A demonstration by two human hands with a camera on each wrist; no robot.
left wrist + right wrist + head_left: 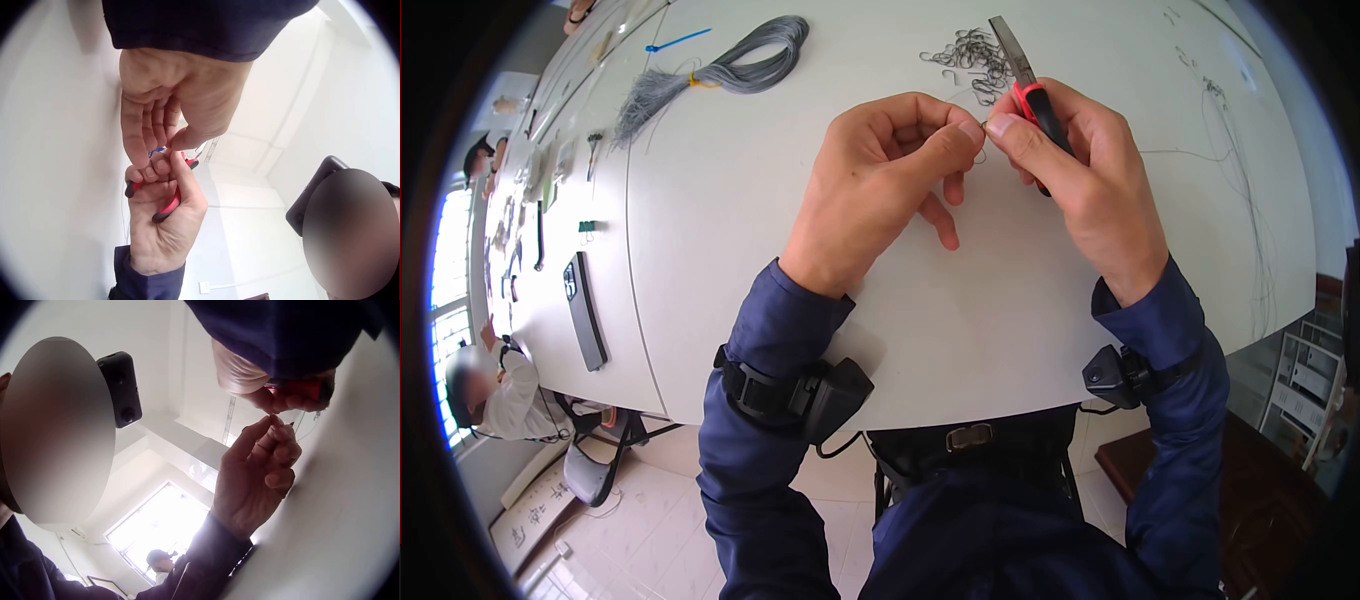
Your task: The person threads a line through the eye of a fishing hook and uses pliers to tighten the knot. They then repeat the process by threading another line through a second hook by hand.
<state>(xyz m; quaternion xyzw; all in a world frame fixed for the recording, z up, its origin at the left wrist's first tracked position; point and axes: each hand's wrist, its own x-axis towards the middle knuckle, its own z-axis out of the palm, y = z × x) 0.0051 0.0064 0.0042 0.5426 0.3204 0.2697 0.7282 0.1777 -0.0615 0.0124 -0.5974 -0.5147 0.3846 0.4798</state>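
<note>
Pliers with red and black handles (1030,95) lie in my right hand (1095,165), gripped against the palm with the metal jaws pointing away from me. The same hand's thumb and forefinger meet the fingertips of my left hand (875,165). My left thumb and forefinger pinch a small, thin hook-like piece, of which a curved bit shows below the fingertips; the rest is hidden. In the left wrist view, red handles (169,206) cross the right palm. Just beyond the hands lies a pile of small dark metal hooks (970,52).
A bundle of grey line (775,65), tied with a yellow band, lies at the back left near a blue cable tie (678,40). Loose thin lines (1255,230) trail down the table's right side. A phone (584,312) rests at the left. Another person sits beyond it.
</note>
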